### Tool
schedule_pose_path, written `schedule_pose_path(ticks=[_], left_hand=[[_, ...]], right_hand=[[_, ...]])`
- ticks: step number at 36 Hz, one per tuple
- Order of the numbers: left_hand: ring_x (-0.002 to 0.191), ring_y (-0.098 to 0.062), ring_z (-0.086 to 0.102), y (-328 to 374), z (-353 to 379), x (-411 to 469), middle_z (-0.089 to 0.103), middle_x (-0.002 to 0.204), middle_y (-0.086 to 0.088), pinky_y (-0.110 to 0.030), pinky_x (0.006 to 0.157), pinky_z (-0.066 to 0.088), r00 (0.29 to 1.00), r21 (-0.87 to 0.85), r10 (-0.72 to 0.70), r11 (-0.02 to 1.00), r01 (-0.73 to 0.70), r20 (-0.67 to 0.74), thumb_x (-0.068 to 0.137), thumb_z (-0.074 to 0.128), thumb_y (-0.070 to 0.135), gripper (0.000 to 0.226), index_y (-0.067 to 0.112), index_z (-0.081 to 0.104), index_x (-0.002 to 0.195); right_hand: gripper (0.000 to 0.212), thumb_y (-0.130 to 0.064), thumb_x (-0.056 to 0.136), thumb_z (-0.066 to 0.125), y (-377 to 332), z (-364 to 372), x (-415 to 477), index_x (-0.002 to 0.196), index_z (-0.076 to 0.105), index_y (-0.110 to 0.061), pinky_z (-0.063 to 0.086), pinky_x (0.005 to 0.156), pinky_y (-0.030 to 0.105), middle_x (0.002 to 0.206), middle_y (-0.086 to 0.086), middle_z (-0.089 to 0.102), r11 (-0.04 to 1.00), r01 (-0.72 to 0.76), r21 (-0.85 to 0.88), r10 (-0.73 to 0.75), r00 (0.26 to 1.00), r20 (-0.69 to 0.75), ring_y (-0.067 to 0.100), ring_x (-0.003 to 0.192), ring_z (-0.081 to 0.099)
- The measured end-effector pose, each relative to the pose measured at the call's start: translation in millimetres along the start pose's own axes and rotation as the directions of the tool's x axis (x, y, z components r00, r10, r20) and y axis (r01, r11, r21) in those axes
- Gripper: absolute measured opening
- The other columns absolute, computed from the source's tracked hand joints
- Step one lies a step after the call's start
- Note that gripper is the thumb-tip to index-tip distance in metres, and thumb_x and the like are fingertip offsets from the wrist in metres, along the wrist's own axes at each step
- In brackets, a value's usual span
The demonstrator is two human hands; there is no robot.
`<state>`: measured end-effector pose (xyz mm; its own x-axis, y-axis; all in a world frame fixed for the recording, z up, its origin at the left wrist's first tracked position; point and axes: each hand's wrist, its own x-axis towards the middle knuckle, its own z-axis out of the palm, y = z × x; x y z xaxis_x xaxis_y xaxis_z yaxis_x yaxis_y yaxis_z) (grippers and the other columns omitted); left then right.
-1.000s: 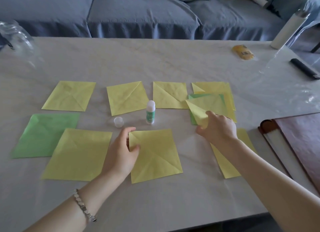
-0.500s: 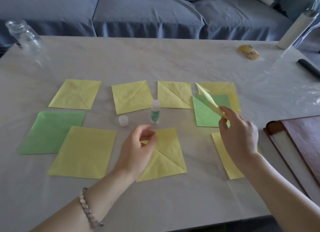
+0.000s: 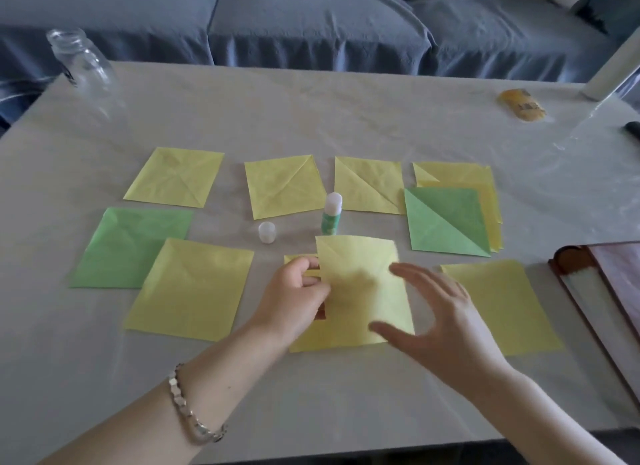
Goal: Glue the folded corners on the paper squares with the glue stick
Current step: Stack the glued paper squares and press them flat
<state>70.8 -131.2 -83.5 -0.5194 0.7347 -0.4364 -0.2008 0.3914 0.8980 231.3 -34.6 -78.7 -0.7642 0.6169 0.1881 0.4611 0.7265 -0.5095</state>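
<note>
A pale table [image 3: 311,118] stood before a grey-blue sofa [image 3: 311,24], strewn with yellow and green paper squares [image 3: 446,222]. The left hand [image 3: 294,298] pinched a yellow sheet [image 3: 360,284] by its left edge, while the right hand [image 3: 440,322] was at its right edge, fingers spread. Behind it, the glue stick [image 3: 331,215] stood upright and uncapped, its cap [image 3: 267,231] nearby.

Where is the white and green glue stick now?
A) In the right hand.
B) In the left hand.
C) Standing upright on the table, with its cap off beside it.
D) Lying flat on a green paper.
C: the white and green glue stick stands upright on the grey table, its round translucent cap apart beside it; the left hand pinches a yellow paper square, the right hand is open.
</note>
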Motion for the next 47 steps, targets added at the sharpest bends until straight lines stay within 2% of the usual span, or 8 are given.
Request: schedule_pose_path(ticks=[5,9,13,17,20,25,28,47], left_hand=[[0.074,-0.025,0.061,-4.0,-8.1,-7.1,0.069,0.087,-0.025,-0.039,0.074,0.053,0.992,0.055,0.069,0.996,-0.075,0.102,0.087,0.045,-0.008,0.027,0.012,0.062,0.097],[0.07,-0.019,0.064,-4.4,-14.8,-10.0,0.072,0.078,-0.012,-0.027,0.068,0.053,0.991,0.03,0.099,0.994,-0.102,0.088,0.089,0.047,-0.006,0.026,0.015,0.062,0.092],[0.059,-0.01,0.057,-8.7,-20.8,-8.4,0.064,0.058,0.004,-0.016,0.058,0.047,0.994,0.056,0.103,0.993,-0.104,0.022,0.089,0.05,-0.005,0.028,0.022,0.058,0.085],[0.068,-0.013,0.054,-21.2,-26.8,-3.6,0.068,0.079,-0.007,-0.02,0.069,0.043,0.986,0.215,0.163,0.965,-0.15,-0.046,0.091,0.054,0.008,0.021,0.019,0.055,0.109],[0.084,0.002,0.06,-30.7,-32.8,-3.7,0.066,0.103,0.009,-0.005,0.072,0.041,0.961,0.346,0.256,0.915,-0.207,-0.102,0.092,0.055,0.013,0.027,0.022,0.054,0.117],[0.116,-0.024,0.056,-56.2,-43.0,7.0,0.061,0.123,-0.01,-0.023,0.095,0.04,0.832,0.758,0.548,0.579,-0.301,-0.088,0.082,0.056,0.005,0.039,0.0,0.059,0.12],[0.122,-0.022,0.046,-71.5,-45.1,11.7,0.061,0.125,-0.014,-0.034,0.099,0.037,0.819,0.835,0.573,0.456,-0.308,-0.011,0.08,0.045,0.017,0.045,-0.002,0.06,0.119],[0.129,-0.017,0.041,-84.5,-46.2,14.5,0.056,0.134,-0.007,-0.033,0.105,0.025,0.792,0.879,0.608,0.349,-0.325,0.052,0.09,0.036,0.023,0.047,0.003,0.057,0.127]], right_hand=[[0.07,-0.059,0.076,0.045,2.0,6.3,10.3,0.132,0.045,-0.017,0.037,0.084,0.024,0.122,-0.004,0.052,0.829,-0.489,0.271,0.48,0.871,0.105,0.012,0.11,0.051],[0.028,-0.029,0.089,0.058,4.0,11.2,15.1,0.108,0.062,-0.01,0.045,0.062,0.019,0.079,-0.007,0.069,0.6,-0.607,0.522,0.552,0.786,0.279,0.007,0.071,0.063],[0.013,-0.007,0.088,0.058,0.2,12.8,15.7,0.091,0.066,-0.017,0.053,0.059,0.018,0.074,-0.004,0.074,0.431,-0.588,0.684,0.523,0.781,0.342,0.006,0.064,0.067],[0.016,-0.005,0.089,0.057,-0.9,18.3,18.4,0.088,0.066,-0.018,0.05,0.053,0.014,0.069,-0.006,0.073,0.472,-0.577,0.667,0.513,0.795,0.324,0.004,0.059,0.066],[0.015,-0.006,0.089,0.057,1.6,18.9,20.8,0.086,0.067,-0.017,0.049,0.051,0.013,0.065,-0.008,0.071,0.46,-0.557,0.691,0.52,0.8,0.299,0.002,0.056,0.064],[0.015,-0.006,0.088,0.059,10.6,18.7,25.0,0.083,0.067,-0.018,0.049,0.048,0.014,0.062,-0.008,0.07,0.434,-0.569,0.699,0.568,0.775,0.278,0.002,0.052,0.062],[0.012,-0.007,0.087,0.06,13.1,20.2,27.6,0.084,0.067,-0.017,0.048,0.046,0.014,0.06,-0.009,0.07,0.431,-0.587,0.686,0.572,0.765,0.295,0.002,0.05,0.062],[0.014,-0.005,0.085,0.062,3.6,49.4,35.7,0.083,0.066,-0.018,0.045,0.042,0.011,0.054,-0.013,0.067,0.552,-0.569,0.609,0.559,0.795,0.236,-0.001,0.044,0.059]])
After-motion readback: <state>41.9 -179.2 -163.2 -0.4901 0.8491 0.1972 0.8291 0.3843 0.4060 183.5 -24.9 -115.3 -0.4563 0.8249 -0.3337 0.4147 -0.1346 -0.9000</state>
